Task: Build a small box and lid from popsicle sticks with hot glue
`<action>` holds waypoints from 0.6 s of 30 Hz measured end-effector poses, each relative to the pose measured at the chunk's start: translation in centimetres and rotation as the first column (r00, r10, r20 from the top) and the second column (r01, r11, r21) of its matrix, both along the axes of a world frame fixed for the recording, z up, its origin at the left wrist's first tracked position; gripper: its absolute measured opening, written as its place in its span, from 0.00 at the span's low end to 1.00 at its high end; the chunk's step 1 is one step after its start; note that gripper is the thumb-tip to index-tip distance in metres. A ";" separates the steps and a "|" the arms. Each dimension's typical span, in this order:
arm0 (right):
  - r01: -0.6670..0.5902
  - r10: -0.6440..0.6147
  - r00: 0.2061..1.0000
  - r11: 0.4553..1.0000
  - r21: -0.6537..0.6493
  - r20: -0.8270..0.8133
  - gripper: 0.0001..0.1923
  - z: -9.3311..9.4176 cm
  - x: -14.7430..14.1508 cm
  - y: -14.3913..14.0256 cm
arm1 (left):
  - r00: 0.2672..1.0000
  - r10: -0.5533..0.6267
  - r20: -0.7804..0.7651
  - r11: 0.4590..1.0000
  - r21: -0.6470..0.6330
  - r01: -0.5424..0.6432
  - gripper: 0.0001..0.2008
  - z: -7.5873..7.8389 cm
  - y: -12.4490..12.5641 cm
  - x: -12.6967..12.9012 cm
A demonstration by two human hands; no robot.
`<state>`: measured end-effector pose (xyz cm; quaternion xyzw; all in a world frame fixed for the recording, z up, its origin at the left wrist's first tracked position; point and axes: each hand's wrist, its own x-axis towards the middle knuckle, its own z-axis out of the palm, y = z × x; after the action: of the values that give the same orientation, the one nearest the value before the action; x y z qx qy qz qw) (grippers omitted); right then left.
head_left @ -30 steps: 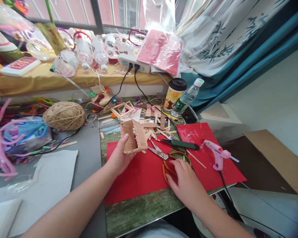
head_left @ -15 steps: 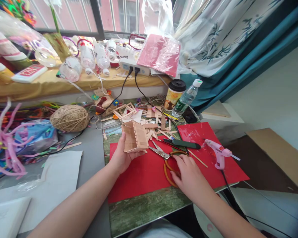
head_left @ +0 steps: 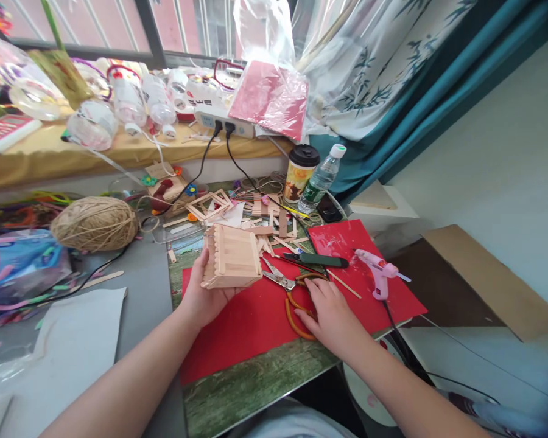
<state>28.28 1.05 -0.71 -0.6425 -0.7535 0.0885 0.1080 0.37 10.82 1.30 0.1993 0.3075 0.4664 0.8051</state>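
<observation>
Pale tan popsicle-stick box (head_left: 232, 264); flat red paper sheet (head_left: 260, 316); orange-handled steel scissors (head_left: 292, 295); pink plastic glue gun (head_left: 377, 271); beige twine ball (head_left: 95, 224); teal curtain (head_left: 420, 91) beside white bamboo-print curtain (head_left: 369, 73).

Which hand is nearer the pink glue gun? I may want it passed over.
Right. The right hand rests on the scissors, just left of the glue gun. The left hand holds the wooden stick house farther left.

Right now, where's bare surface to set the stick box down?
Free: the red sheet between the left hand holding the stick box and the right hand on the scissors; also the white paper at left. Crowded: loose sticks behind the box, glue gun on the right.
</observation>
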 end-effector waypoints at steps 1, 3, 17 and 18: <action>-0.002 0.002 1.000 1.000 -0.001 -0.008 0.29 0.0 0.0 0.0 | 1.000 -0.007 0.007 1.000 -0.010 0.007 0.33 -0.2 0.0 0.0; 0.008 -0.008 1.000 1.000 0.000 -0.018 0.29 -0.3 0.0 0.0 | 0.999 -0.047 0.025 0.998 -0.028 0.048 0.35 -0.6 -0.3 0.0; 0.127 -0.127 0.970 0.992 -0.015 -0.208 0.24 0.5 0.6 -0.5 | 0.973 0.157 0.170 0.986 0.036 -0.166 0.34 -0.1 0.8 -1.6; 0.131 -0.133 0.966 0.991 -0.025 -0.221 0.23 0.4 0.8 -0.5 | 0.975 0.102 0.198 0.994 0.028 -0.109 0.35 -0.2 0.9 -1.9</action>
<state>29.04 0.57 -0.30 -0.6778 -0.6917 0.1564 0.1941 -1.49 11.72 1.11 0.1514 0.2277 0.5317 0.8016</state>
